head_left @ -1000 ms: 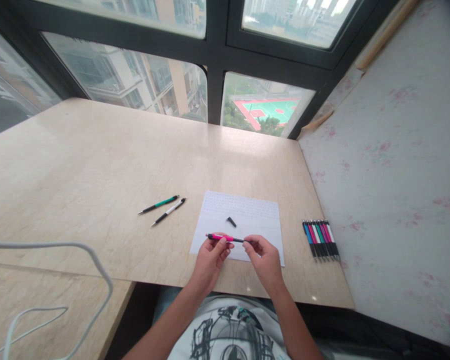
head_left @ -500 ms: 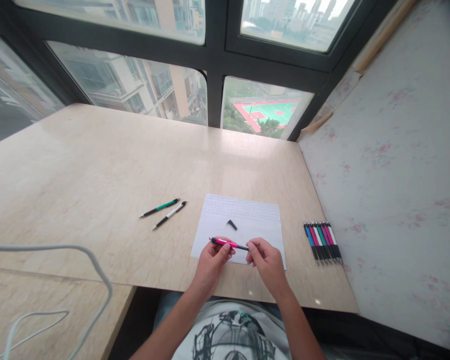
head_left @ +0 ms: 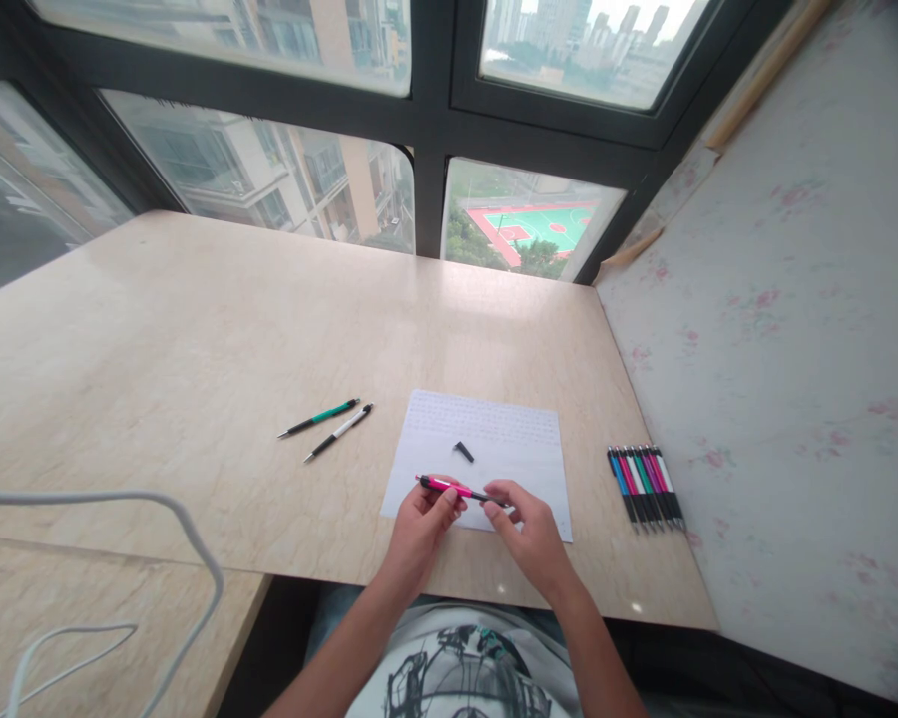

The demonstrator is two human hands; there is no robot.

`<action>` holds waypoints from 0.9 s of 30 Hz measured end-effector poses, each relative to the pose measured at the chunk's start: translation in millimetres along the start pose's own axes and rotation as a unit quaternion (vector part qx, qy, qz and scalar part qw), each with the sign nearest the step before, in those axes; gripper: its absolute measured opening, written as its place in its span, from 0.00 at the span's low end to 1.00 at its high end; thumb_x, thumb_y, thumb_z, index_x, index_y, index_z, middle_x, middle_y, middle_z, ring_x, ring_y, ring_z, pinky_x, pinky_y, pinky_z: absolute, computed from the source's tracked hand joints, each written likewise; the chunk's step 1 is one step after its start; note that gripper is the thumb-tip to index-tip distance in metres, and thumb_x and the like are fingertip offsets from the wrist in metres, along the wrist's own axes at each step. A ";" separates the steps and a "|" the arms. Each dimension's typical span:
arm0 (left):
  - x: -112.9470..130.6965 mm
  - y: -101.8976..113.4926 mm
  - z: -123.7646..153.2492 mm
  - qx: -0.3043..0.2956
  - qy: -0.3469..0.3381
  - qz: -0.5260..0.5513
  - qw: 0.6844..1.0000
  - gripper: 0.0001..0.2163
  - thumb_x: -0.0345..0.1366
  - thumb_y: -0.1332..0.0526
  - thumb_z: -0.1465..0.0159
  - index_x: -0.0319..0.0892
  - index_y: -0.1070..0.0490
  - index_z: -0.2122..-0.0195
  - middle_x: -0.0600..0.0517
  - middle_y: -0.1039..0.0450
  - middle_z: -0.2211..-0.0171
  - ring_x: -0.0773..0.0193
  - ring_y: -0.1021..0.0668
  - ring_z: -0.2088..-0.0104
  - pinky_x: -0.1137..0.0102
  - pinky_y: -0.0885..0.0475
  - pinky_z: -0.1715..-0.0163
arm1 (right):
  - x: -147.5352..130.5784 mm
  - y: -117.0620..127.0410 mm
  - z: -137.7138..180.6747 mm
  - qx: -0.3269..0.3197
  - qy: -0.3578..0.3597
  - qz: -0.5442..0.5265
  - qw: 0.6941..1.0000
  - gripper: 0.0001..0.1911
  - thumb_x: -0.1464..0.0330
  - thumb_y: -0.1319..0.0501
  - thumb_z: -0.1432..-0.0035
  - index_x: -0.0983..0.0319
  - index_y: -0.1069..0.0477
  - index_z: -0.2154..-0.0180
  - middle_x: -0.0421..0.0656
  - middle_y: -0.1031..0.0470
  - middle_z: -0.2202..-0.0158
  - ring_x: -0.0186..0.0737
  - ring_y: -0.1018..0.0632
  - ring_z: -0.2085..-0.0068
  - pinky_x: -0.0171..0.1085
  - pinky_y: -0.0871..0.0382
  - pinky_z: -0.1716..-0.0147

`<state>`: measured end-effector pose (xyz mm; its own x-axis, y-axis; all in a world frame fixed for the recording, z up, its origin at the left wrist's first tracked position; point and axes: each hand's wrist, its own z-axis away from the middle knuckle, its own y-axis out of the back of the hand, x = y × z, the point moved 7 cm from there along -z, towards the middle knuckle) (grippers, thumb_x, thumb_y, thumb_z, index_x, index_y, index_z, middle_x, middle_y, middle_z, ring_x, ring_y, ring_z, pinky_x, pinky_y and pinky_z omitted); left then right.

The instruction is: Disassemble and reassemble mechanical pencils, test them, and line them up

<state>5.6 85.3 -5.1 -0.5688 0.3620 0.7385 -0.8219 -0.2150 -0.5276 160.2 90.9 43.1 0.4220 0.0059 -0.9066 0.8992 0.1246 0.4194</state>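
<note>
Between my hands, above the sheet of paper [head_left: 486, 419], is a pink and black pen [head_left: 460, 490], nearly level. My left hand [head_left: 419, 524] is closed around its pink barrel, with the black end poking out to the left. Thumb and fingers of my right hand [head_left: 528, 529] pinch the black grip section at the other end, so the tip is partly hidden. On the paper, just beyond the pen, lies a small black piece [head_left: 463, 452], perhaps a clip; its exact kind is too small to tell.
A green pen [head_left: 318, 417] and a white pen [head_left: 339, 432] lie left of the paper. Several coloured pens [head_left: 645, 489] form a row at the right, near the papered wall [head_left: 778, 399]. A white cable [head_left: 187, 519] loops over the table's left front.
The right fingers have shifted a little left along the pen's black grip and loosened slightly. The left hand keeps its hold, and the other pens and black piece stay put.
</note>
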 end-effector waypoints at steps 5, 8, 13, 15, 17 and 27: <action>-2.8 0.3 -0.2 -0.012 0.006 -0.001 1.000 0.12 0.39 0.31 0.45 0.39 0.26 0.63 0.50 0.26 0.68 0.66 0.25 0.68 0.71 0.31 0.64 | 0.7 -2.3 1.3 -0.007 -0.004 0.030 1.000 0.24 0.59 0.51 0.33 0.62 0.30 0.77 0.41 0.28 0.79 0.35 0.28 0.75 0.33 0.36 0.73; -2.0 0.4 -0.2 -0.012 0.006 -0.003 1.000 0.12 0.39 0.30 0.46 0.39 0.26 0.63 0.50 0.26 0.68 0.66 0.25 0.68 0.71 0.31 0.64 | 3.7 -1.6 1.1 0.001 -0.014 -0.001 1.000 0.19 0.59 0.48 0.35 0.62 0.27 0.71 0.42 0.25 0.74 0.37 0.25 0.72 0.33 0.35 0.73; 0.5 0.4 -0.7 -0.007 0.002 -0.019 1.000 0.13 0.40 0.30 0.47 0.39 0.26 0.64 0.50 0.26 0.69 0.65 0.25 0.69 0.70 0.31 0.65 | 2.1 1.9 1.2 0.028 0.007 0.015 0.999 0.13 0.60 0.44 0.37 0.62 0.30 0.70 0.42 0.25 0.72 0.37 0.25 0.69 0.32 0.35 0.70; 0.2 -1.0 -0.4 -0.014 0.004 -0.019 1.000 0.13 0.40 0.30 0.46 0.39 0.26 0.63 0.50 0.26 0.68 0.65 0.25 0.68 0.70 0.31 0.64 | 2.6 0.6 1.6 0.017 0.001 0.029 0.999 0.20 0.60 0.49 0.34 0.62 0.32 0.76 0.40 0.28 0.78 0.35 0.28 0.74 0.32 0.37 0.72; 0.0 -1.8 0.0 -0.017 0.005 -0.016 1.000 0.13 0.40 0.30 0.46 0.39 0.26 0.64 0.50 0.26 0.68 0.65 0.25 0.68 0.70 0.31 0.64 | 3.5 -0.4 2.1 0.011 -0.006 0.031 0.999 0.23 0.60 0.51 0.33 0.61 0.33 0.78 0.39 0.30 0.80 0.34 0.29 0.77 0.32 0.38 0.73; 6.7 -4.2 -1.8 -0.019 0.010 -0.023 1.000 0.12 0.41 0.30 0.46 0.40 0.27 0.65 0.51 0.26 0.70 0.65 0.25 0.69 0.70 0.32 0.66 | 2.0 -2.2 2.6 0.008 0.012 0.034 0.999 0.17 0.60 0.47 0.35 0.60 0.33 0.74 0.39 0.30 0.78 0.35 0.29 0.74 0.33 0.37 0.72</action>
<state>5.3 90.2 1.3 -0.5294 0.3892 0.7538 -0.8451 -0.1638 -0.5089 159.3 88.1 40.6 0.4790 0.0368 -0.8770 0.8707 0.1072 0.4801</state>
